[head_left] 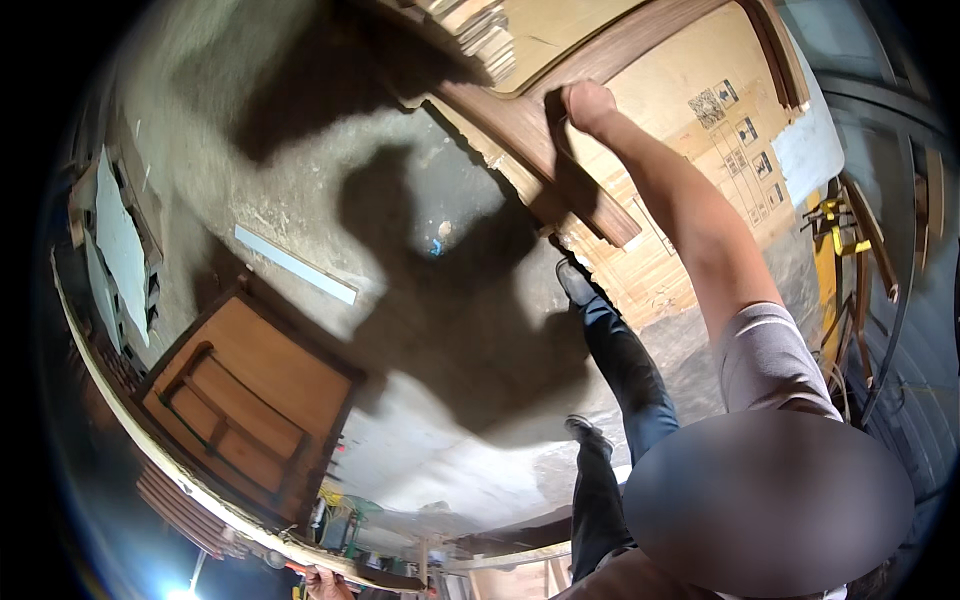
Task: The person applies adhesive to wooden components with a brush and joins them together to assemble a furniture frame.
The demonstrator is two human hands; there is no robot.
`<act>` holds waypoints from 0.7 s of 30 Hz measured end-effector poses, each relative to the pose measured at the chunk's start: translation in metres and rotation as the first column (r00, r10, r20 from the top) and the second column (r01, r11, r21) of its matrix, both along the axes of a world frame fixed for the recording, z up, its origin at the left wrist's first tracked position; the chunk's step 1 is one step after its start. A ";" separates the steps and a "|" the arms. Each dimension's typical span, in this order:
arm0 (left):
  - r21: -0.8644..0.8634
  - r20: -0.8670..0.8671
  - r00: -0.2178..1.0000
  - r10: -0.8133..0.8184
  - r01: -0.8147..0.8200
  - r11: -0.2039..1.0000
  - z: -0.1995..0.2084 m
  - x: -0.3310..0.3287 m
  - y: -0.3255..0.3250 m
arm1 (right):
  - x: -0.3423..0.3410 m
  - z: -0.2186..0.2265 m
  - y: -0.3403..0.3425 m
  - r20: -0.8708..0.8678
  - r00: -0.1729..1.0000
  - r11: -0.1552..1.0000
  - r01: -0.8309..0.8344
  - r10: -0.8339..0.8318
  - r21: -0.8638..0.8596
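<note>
My right arm reaches up toward a brown wooden frame (630, 45) with a rounded inner corner. Closed against that corner is my right hand (590, 105), its fingertips hidden, and a dark shadow falls over the rail beside it. Under the frame lies a cardboard sheet (665, 125) with printed symbols. At the lower edge, my left hand (325, 583) has its fingers bent at the rim of a long board (205, 500), which looks curved and has a pale edge. Most of that hand is cut off by the picture's edge.
A brown wooden panel (235, 365) with a dark border is at the left. A pale strip (295, 264) lies on the concrete floor near my large shadow. Yellow clamps (840, 230) and wooden lengths are at the right; stacked wood pieces (470, 35) are at the top.
</note>
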State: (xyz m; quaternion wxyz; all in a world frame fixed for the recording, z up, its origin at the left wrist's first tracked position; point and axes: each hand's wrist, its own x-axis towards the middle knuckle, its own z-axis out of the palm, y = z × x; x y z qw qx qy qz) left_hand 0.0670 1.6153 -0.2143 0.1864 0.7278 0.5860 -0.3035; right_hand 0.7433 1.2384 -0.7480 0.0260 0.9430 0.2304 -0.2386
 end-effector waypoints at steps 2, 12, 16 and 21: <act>0.001 0.031 0.999 0.025 -0.025 1.000 -0.003 -0.003 0.000 | -0.034 -0.005 -0.034 -0.026 0.996 0.992 0.086 -0.084 0.098; -0.035 0.222 0.952 0.212 -0.209 0.977 -0.019 0.011 0.014 | -0.069 0.057 -0.007 -0.471 0.797 0.809 0.532 -0.378 0.250; -0.082 0.343 0.878 0.334 -0.326 0.942 -0.021 0.012 0.020 | -0.063 0.049 0.018 -0.509 0.777 0.818 0.532 -0.369 0.220; -0.262 0.556 0.637 0.534 -0.475 0.840 -0.030 -0.008 0.017 | -0.063 0.058 0.028 -0.476 0.776 0.835 0.532 -0.415 0.139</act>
